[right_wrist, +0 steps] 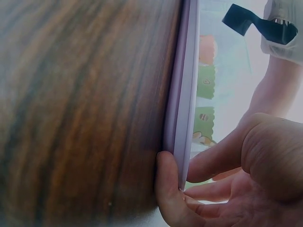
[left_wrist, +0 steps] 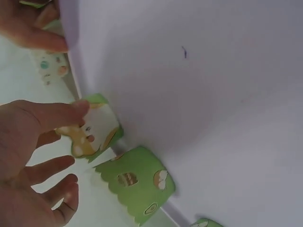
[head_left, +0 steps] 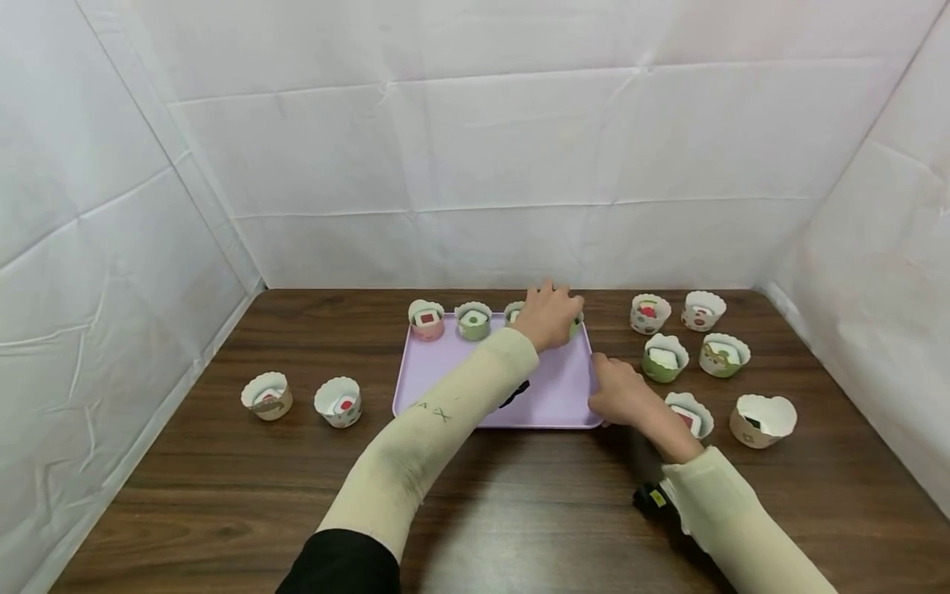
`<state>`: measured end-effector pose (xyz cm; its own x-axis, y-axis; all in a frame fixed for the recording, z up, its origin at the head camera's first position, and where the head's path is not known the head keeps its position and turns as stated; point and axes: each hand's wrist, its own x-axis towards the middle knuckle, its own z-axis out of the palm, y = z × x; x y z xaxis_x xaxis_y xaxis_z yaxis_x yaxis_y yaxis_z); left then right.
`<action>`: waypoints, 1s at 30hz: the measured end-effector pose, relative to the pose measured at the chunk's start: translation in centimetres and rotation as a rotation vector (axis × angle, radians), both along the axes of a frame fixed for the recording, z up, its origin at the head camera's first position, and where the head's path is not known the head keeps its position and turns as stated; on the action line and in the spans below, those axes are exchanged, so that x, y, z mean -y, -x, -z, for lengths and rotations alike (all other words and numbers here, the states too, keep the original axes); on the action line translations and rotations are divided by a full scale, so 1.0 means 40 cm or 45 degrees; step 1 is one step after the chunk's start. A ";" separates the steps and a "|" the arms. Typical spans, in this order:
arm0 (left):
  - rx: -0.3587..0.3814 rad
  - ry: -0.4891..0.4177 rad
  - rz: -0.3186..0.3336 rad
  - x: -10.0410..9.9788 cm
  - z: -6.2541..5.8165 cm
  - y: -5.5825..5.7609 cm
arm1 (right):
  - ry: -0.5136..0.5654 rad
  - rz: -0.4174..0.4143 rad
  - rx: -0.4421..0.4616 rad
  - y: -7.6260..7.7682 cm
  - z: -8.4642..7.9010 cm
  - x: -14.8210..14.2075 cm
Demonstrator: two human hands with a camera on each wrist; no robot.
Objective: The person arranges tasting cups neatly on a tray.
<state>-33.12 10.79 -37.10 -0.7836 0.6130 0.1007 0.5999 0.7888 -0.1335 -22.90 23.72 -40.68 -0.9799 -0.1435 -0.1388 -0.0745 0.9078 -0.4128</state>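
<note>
My left hand (head_left: 549,318) reaches over the back right of a lilac tray (head_left: 552,388). Its thumb and index finger pinch the rim of a green paper baking cup with a dog face (left_wrist: 97,127), which stands at the tray's back edge. Further left along that edge are two green baking cups, a plain-looking one (head_left: 473,322) and one partly hidden by the hand (left_wrist: 142,182), then a pink baking cup (head_left: 427,320). With thumb and fingers on either side of the rim, my right hand (head_left: 627,392) holds the tray's right side near the front corner.
Two white baking cups, one (head_left: 267,396) further left than the other (head_left: 339,402), stand left of the tray. Several more, including a green cup (head_left: 664,358) and a heart-rimmed cup (head_left: 763,421), stand on the right. White sheeting (head_left: 519,148) surrounds the wooden table (head_left: 519,511).
</note>
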 end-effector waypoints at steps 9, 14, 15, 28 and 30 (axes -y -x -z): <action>0.059 -0.253 -0.026 0.074 -0.051 -0.015 | -0.001 0.024 0.022 0.003 0.000 -0.002; 0.056 -0.494 -0.070 0.136 -0.063 -0.046 | -0.003 0.038 0.030 0.002 -0.005 -0.011; 0.061 -0.532 -0.074 0.147 -0.061 -0.052 | -0.002 0.035 0.029 0.001 -0.004 -0.012; 0.006 -0.892 -0.164 0.390 -0.012 -0.116 | 0.042 0.011 0.012 -0.006 0.001 0.001; -0.027 -0.926 -0.195 0.433 -0.015 -0.120 | 0.036 0.012 0.028 -0.005 -0.002 0.002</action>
<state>-28.31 -6.55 -36.48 -0.8483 0.2698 0.4556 0.4791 0.7573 0.4437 -22.68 23.64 -40.59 -0.9780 -0.1385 -0.1561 -0.0567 0.8962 -0.4400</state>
